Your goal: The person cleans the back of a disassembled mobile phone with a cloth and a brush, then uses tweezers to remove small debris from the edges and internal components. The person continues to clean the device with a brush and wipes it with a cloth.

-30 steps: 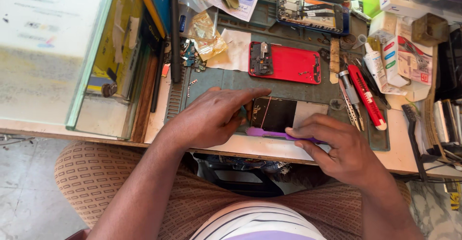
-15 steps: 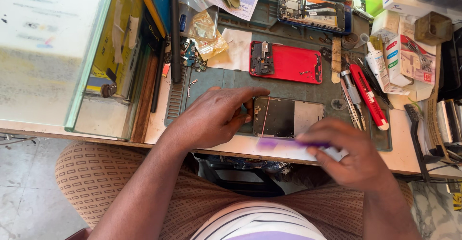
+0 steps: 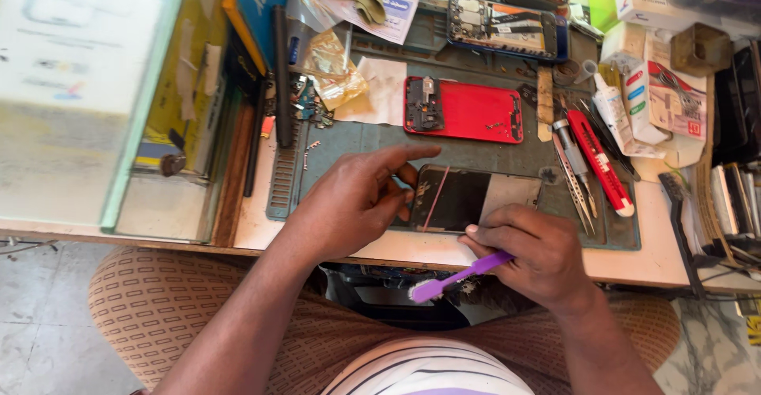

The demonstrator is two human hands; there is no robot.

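An opened phone body (image 3: 458, 198), dark inside with a pale panel at its right, lies on the grey-green work mat (image 3: 357, 137) at the bench's front edge. My left hand (image 3: 357, 197) rests on the mat and holds the phone's left end with its fingertips. My right hand (image 3: 529, 252) is at the phone's near right corner, closed around a purple toothbrush (image 3: 456, 278). The brush head points left and toward me, off the bench edge, over my lap.
A red phone back cover (image 3: 468, 111) lies farther up the mat, and a stripped phone frame (image 3: 507, 34) sits behind it. Tweezers (image 3: 575, 175), a red-handled tool (image 3: 600, 161) and a glue tube (image 3: 614, 110) lie at the right. Boxes and clutter fill the left and back.
My right hand has drawn the purple toothbrush off the phone toward me and turned it, so the bristle head now hangs over my lap. My left hand has stayed on the phone.
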